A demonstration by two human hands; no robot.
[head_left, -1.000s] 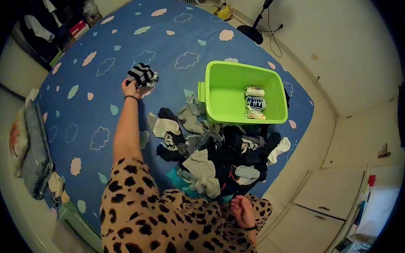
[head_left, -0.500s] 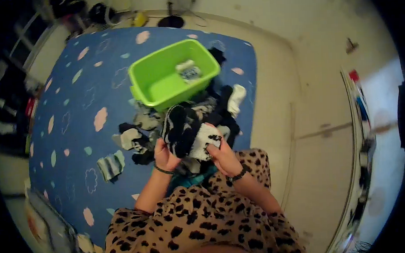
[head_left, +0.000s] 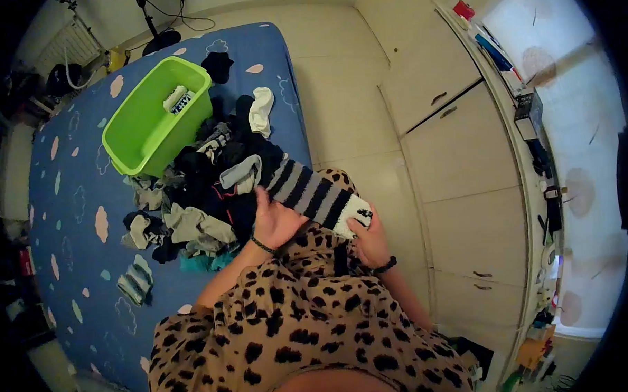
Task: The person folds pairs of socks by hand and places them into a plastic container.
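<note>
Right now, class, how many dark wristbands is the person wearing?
2: one wristband is just below the left hand, another wristband just below the right hand. Both wrists show.

The right hand point(head_left: 373, 244) has a striped sock point(head_left: 312, 195) in its grip — left hand point(head_left: 279, 225) open alongside — near heaped socks point(head_left: 196, 226) and a green tub point(head_left: 133, 136).

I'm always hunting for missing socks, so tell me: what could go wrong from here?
The white sock lies near the edge of the bed, so a nudge might send it to the floor. The striped sock stretches from the right hand, which grips its white end, towards the pile of socks; pulling it away could perhaps drag loose ones along.
</note>
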